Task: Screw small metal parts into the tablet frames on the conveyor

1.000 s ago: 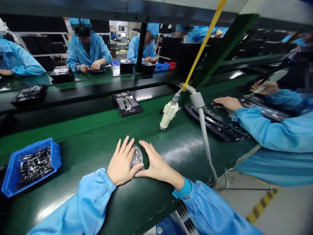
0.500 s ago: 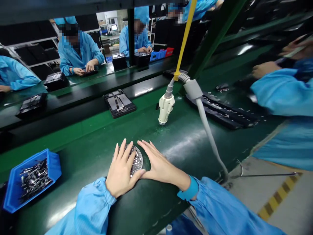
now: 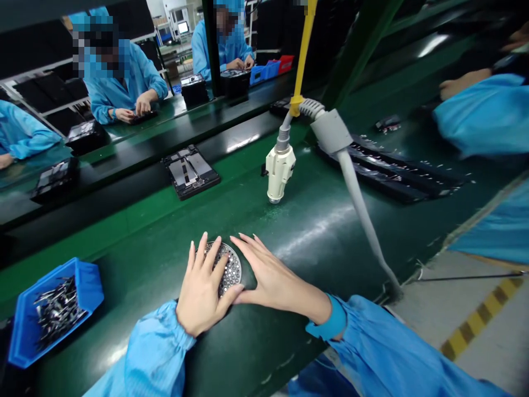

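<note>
Your left grip (image 3: 202, 289) is open, its fingers spread and lying across a perforated metal disc (image 3: 225, 270), while your right grip (image 3: 276, 284) lies flat and open on the table, with its fingertips just at the disc's right rim and the thumb reaching toward your left palm. Neither grip is clenched around the disc, which lies flat between them on the dark green table (image 3: 314, 237), close to the edge nearest you. Toward the left end of that edge, a blue plastic tray (image 3: 55, 311) holds a heap of small dark metal parts. Beyond your grips, a white nozzle (image 3: 281, 173) hangs just above the table on a grey hose (image 3: 359, 215), with a yellow strap (image 3: 303, 55) rising from the fitting above it. A black rectangular frame with metal plates (image 3: 190, 171) lies toward the table's far edge, and a long black rack (image 3: 388, 171) lies to the right. A co-worker's hand (image 3: 463, 82) and blue sleeve (image 3: 483, 113) show at the right edge of view, and two seated co-workers in blue (image 3: 119, 82) (image 3: 221, 44) work across the line.
</note>
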Motion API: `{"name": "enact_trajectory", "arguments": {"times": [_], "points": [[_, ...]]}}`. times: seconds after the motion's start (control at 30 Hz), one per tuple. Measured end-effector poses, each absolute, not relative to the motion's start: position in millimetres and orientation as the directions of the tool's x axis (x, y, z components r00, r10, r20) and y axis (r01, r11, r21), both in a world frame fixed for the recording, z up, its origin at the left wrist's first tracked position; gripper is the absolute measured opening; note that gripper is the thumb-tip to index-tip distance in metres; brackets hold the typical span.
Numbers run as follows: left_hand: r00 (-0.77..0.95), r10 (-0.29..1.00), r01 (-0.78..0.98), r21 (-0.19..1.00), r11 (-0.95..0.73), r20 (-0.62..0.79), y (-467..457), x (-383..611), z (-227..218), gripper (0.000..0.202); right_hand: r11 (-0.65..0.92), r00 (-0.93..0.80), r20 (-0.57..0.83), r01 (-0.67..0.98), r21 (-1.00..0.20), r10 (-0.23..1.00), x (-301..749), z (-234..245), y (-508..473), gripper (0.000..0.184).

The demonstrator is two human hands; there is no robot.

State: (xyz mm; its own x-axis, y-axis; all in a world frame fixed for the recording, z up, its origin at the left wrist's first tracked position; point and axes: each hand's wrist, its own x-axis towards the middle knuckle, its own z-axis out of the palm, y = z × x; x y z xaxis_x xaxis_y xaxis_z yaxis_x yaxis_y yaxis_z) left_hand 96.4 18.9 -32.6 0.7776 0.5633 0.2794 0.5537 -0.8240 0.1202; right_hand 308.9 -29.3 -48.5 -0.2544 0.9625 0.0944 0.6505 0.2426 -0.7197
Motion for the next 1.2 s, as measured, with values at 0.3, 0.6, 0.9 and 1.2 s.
{"name": "enact_trajectory", "arguments": {"times": [0.3,0.6,0.9,1.2], "points": [[0.793,0.554,0.538,0.136,-0.832,0.252,19,97,-30,0.059,0.256,-0.273,0.095,0.649,-0.716,0.957,311,-45,-31,0.116],[0.83,0.507,0.499,0.094,-0.861,0.233,12,99,-30,0.066,0.266,-0.284,0.094,0.659,-0.704,0.954,311,-49,-32,0.11],[0.828,0.5,0.491,0.101,-0.865,0.253,4,91,-31,0.058,0.264,-0.285,0.093,0.649,-0.713,0.954,312,-46,-32,0.12],[0.844,0.481,0.471,0.102,-0.876,0.236,8,98,-30,0.063,0.255,-0.28,0.084,0.658,-0.709,0.956,311,-44,-32,0.116]]}}
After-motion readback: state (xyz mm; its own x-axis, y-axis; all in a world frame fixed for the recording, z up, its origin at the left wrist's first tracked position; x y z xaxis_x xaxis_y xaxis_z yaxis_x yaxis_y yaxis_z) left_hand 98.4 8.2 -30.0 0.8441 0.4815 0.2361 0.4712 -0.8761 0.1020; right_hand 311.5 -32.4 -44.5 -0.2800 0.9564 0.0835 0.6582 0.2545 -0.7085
